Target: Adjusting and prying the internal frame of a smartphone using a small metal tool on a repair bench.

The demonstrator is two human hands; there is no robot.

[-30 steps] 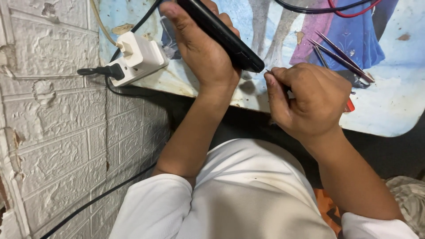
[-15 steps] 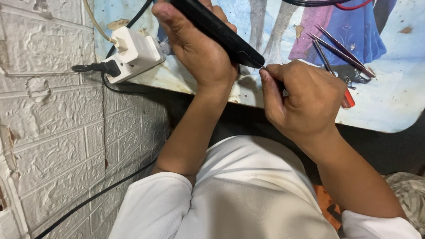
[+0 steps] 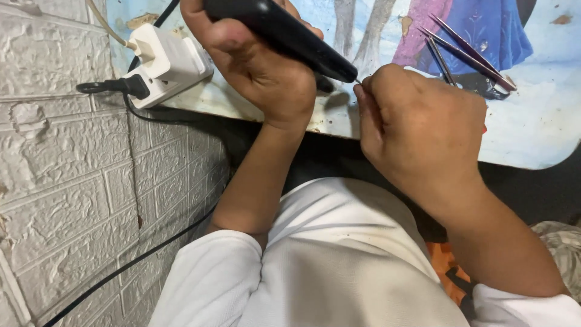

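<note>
A black, pen-shaped handheld tool [image 3: 284,33] is gripped in the left hand [image 3: 260,66], its fine metal tip pointed down and to the right. The right hand [image 3: 417,127] is clenched around something small that is hidden by the fingers; what is pinched there cannot be told. Compared with a second ago, the two hands have been brought closer together, so that the tool's tip is now met by the right fingertips [image 3: 362,95], just above the edge of the worn blue-painted surface [image 3: 544,127]. From this it is judged that fine work with the tip is in hand. A pair of slim dark metal tweezers [image 3: 466,45] is left lying on the surface, apart from both hands. A white plastic power adapter [image 3: 166,60] with a black plug [image 3: 118,86] rests at the surface's left edge, beside the white brick-patterned wall [image 3: 72,181]. No container is seen.
</note>
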